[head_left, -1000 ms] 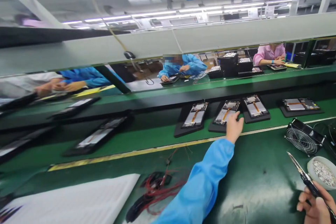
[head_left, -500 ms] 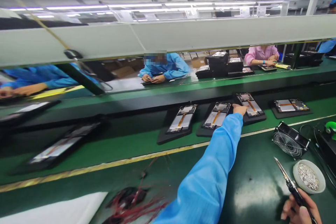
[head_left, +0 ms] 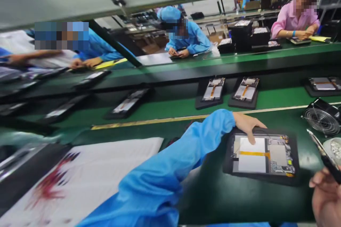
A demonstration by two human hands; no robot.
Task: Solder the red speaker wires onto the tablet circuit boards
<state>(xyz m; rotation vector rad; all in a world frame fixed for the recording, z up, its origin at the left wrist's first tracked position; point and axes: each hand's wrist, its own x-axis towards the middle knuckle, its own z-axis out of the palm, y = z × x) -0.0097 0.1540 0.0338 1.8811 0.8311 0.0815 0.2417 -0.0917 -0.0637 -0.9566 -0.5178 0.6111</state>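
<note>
An opened tablet [head_left: 253,154] lies in a black foam tray [head_left: 229,159] over the green bench, showing its white battery, an orange ribbon and a circuit board. My left hand [head_left: 246,124], in a blue sleeve, grips the tray's far edge, with the thumb over the battery. At the lower right my right hand [head_left: 323,191] is closed around the black handle of a soldering iron [head_left: 326,158]. The iron's metal tip points up and to the left, beside a white bowl of small pale pieces [head_left: 334,147].
A fan [head_left: 321,116] stands at the right. More tablets in trays [head_left: 243,92] lie along the green line beyond the yellow strip. Red wires [head_left: 50,188] rest on a white sheet [head_left: 106,163] at the left. Across the line sit several people.
My left hand has brought one tray with its tablet off the line onto the bench nearer me. The camera view has shifted. My right hand still holds the soldering iron.
</note>
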